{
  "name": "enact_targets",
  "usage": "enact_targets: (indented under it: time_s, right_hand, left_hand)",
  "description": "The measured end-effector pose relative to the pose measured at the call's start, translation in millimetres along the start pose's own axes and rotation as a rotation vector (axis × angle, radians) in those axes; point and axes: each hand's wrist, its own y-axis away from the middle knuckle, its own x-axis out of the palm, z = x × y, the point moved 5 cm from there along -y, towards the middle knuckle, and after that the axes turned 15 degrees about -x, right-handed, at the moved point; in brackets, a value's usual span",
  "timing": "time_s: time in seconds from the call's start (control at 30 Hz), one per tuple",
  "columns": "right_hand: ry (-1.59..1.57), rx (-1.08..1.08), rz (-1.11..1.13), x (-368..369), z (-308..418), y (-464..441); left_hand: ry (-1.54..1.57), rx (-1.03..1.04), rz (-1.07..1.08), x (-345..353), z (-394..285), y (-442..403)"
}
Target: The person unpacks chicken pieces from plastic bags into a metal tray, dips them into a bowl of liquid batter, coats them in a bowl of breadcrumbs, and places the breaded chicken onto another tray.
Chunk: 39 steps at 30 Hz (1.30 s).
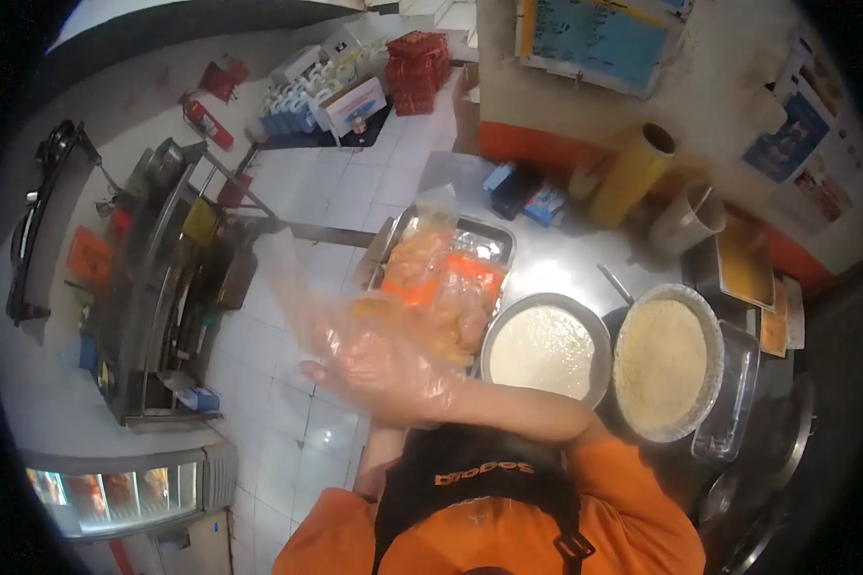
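My right hand, in a clear plastic glove, reaches across in front of me to the left; its fingers are blurred by motion. Beneath it rises my left forearm, with the left hand largely hidden behind the right. Loose clear plastic, like the end of a glove, stretches up and left from the hands. Just beyond them, bags of raw meat, apparently chicken, lie in a metal tray. Right of the tray stand a round pan of white batter and a bowl of pale breading.
A clear plastic container sits beside the breading bowl. Along the wall stand a yellow cylinder, a white jug and a metal container. At left are a metal rack and a display fridge.
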Motion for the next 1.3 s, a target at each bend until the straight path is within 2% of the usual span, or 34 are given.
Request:
enact_targets:
  time_s: [0.1, 0.13, 0.17, 0.23, 0.27, 0.33, 0.37, 0.4, 0.43, 0.47, 0.5, 0.53, 0.6, 0.63, 0.67, 0.7, 0.73, 0.77, 0.8, 0.87, 0.9, 0.93, 1.0, 1.1, 1.2, 1.27, 1.3]
  right_hand:
    - [-0.099, 0.127, -0.007, 5, -25, 9]
    - [-0.158, 0.23, 0.002, 8, -38, 19]
    - [-0.164, 0.221, 0.007, 11, -45, 29]
    - [-0.407, 0.502, 0.18, 41, -62, 63]
    - [-0.411, 0.506, 0.179, 55, -65, 73]
    - [-0.544, 0.646, 0.021, 86, -77, 93]
    - [-0.544, 0.654, 0.012, 106, -86, 104]
    - [-0.758, 0.719, -0.165, 125, -97, 118]
    - [-0.971, 0.777, -0.347, 130, -99, 122]
    - [-0.973, 0.783, -0.354, 130, -102, 127]
    - [-1.101, 0.888, -0.395, 123, -106, 126]
    - [-1.228, 0.989, -0.434, 118, -108, 123]
    - [-1.052, 0.974, -0.587, 102, -110, 119]
    - [-1.218, 1.114, -0.703, 102, -112, 122]
    - [-1.383, 1.253, -0.821, 104, -112, 126]
    - [-1.381, 1.252, -0.818, 100, -113, 128]
    - [-1.529, 1.36, -0.86, 102, -111, 133]
    - [-1.677, 1.465, -0.901, 103, -109, 136]
    - [-1.676, 1.461, -0.902, 94, -107, 134]
    - [-1.594, 1.48, -0.95, 71, -104, 130]
    - [-1.595, 1.483, -0.954, 68, -104, 131]
    - [-1.614, 1.419, -0.903, 65, -106, 129]
    - [-1.632, 1.355, -0.852, 67, -114, 131]
    - [-1.771, 1.248, -0.792, 75, -127, 136]
    - [-1.703, 1.173, -0.75, 59, -128, 129]
    - [-1.545, 0.987, -0.724, 49, -129, 125]
    - [-1.542, 0.989, -0.723, 39, -124, 122]
  left_hand:
    - [-0.037, -0.011, -0.02, -13, 0, -17]
    - [-0.059, -0.016, -0.021, -21, 2, -26]
    - [-0.082, -0.02, -0.017, -27, 4, -32]
    - [-0.176, 0.02, -0.011, -35, 10, -31]
    - [-0.248, 0.072, -0.014, -36, 14, -25]
    - [-0.361, 0.198, -0.032, -36, 10, -15]
    - [-0.4, 0.256, -0.046, -36, 5, -13]
    - [-0.425, 0.303, -0.061, -36, -4, -10]
    - [-0.345, 0.197, -0.031, -38, -10, -13]
    - [-0.241, 0.079, -0.005, -38, -17, -18]
    - [-0.031, -0.159, 0.048, -36, -28, -22]
    - [-0.033, -0.16, 0.048, -36, -38, -26]
    - [0.044, -0.249, 0.145, -37, -49, -33]
    - [0.048, -0.247, 0.142, -38, -60, -41]
    - [-0.174, -0.253, 0.16, -36, -71, -50]
    - [-0.396, -0.258, 0.177, -33, -77, -57]
    - [-0.394, -0.256, 0.176, -32, -81, -63]
    - [-0.349, -0.153, 0.26, -26, -88, -67]
    - [-0.303, -0.051, 0.343, -20, -96, -70]
    - [-0.261, -0.086, 0.439, -13, -109, -75]
    - [-0.264, -0.197, 0.465, -14, -116, -73]
    - [-0.265, -0.309, 0.489, -14, -122, -70]
    - [-0.33, -0.306, 0.505, -12, -143, -70]
    - [-0.23, -0.295, 0.61, -8, -168, -66]
    - [-0.328, -0.245, 0.605, -6, -171, -74]
    - [-0.302, -0.26, 0.605, -6, -175, -75]
    - [-0.276, -0.283, 0.605, -6, -175, -74]
